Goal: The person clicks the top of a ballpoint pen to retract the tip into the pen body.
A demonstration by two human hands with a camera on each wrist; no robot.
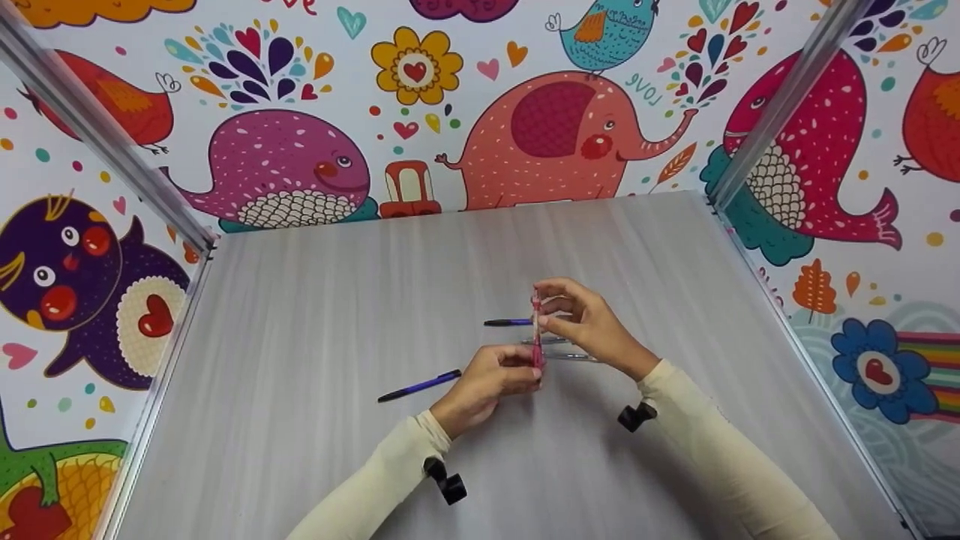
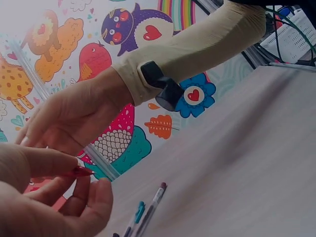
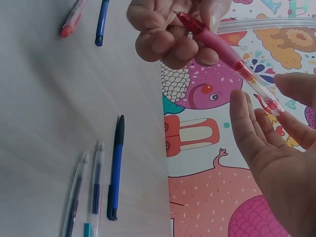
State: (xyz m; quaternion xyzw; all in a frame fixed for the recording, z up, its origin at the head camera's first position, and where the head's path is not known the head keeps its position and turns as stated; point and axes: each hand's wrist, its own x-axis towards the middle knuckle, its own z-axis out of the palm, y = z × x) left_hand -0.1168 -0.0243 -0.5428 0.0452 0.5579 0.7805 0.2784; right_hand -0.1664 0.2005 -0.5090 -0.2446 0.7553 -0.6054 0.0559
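A pink ballpoint pen with a clear barrel (image 1: 537, 330) is held upright above the table between the hands. My left hand (image 1: 489, 384) pinches its lower, tip end; in the right wrist view, the pink grip (image 3: 220, 49) sticks out from those fingers. My right hand (image 1: 589, 322) is at the pen's upper end, its fingers loosely extended, one fingertip touching the end. On the table behind the hands lie a blue pen (image 1: 507, 322) and two clear-barrelled pens (image 1: 571, 357), partly covered by the hands. Left of my left hand lies another blue pen (image 1: 418, 385).
A second pink pen (image 3: 74, 17) lies on the table in the right wrist view. Cartoon-printed panels with metal corner posts (image 1: 780, 97) stand around the grey wood-grain table (image 1: 315, 300). Cables and a white slotted object (image 2: 291, 44) show behind the right arm.
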